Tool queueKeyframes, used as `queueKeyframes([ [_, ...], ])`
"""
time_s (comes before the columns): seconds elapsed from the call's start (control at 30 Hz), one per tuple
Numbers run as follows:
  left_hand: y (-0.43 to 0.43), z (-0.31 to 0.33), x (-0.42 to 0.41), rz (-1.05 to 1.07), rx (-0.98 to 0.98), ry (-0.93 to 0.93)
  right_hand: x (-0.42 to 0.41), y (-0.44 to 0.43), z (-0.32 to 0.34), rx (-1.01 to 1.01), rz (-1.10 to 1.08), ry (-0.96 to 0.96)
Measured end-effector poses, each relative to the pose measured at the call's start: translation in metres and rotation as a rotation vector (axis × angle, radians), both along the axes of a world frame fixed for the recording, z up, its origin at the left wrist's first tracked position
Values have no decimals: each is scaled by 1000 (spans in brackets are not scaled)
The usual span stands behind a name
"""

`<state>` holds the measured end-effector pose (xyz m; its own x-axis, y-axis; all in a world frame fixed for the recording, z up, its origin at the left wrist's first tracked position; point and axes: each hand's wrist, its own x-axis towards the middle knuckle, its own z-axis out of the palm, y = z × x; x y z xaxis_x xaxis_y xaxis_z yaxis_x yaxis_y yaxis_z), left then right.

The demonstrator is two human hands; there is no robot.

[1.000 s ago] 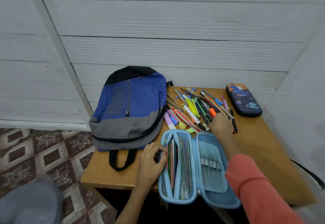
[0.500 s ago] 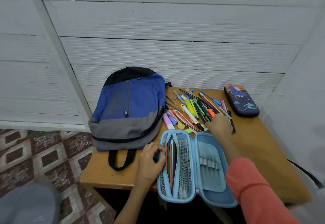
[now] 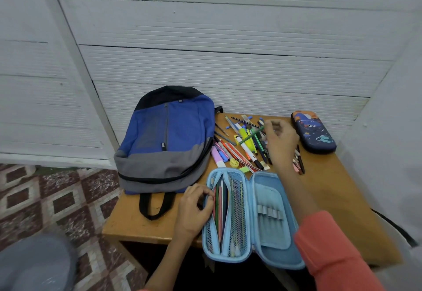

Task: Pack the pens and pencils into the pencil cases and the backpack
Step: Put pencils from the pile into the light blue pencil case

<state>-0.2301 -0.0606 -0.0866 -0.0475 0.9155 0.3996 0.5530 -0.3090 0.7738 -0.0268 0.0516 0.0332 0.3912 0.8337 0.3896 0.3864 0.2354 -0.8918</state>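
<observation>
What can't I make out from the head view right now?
Head view:
Backpack interior: behind its fabric.
Dark blue pencil case contents: lid closed.
Pens beneath the right hand gripping a green pencil: covered, blurred.
Left hand fingers: pinching or just touching the light blue pencil case rim, too small.

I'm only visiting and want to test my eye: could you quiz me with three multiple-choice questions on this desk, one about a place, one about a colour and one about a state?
1. The backpack lies: A) left of the pile of pens; B) right of it; C) on top of it.
2. The pen in the right hand is: A) red; B) green; C) white.
3. The blue case is: A) zipped shut; B) upside down; C) open.

Answers:
1 A: the backpack borders the pile's left side.
2 B: a green shaft sticks out from the fingers.
3 C: both halves lie spread, with pencils showing inside.
</observation>
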Motion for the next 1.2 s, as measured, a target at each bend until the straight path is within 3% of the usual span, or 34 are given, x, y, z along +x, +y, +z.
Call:
queueKeyframes([
  [0.1,0,0,0,-3,4,-1,-20,-5,2,-166,259,-52],
  [0.2,1,-1,0,-1,5,4,-39,-16,-10,-392,526,-275],
  [0.33,0,-1,0,0,16,12,-59,-32,-32,-571,655,-508],
  [0.7,2,-4,-1,3,13,15,-66,-46,-38,-573,640,-759],
  [1.2,1,-6,-2,-9,8,-55,-59,-54,-45,-595,641,-735],
])
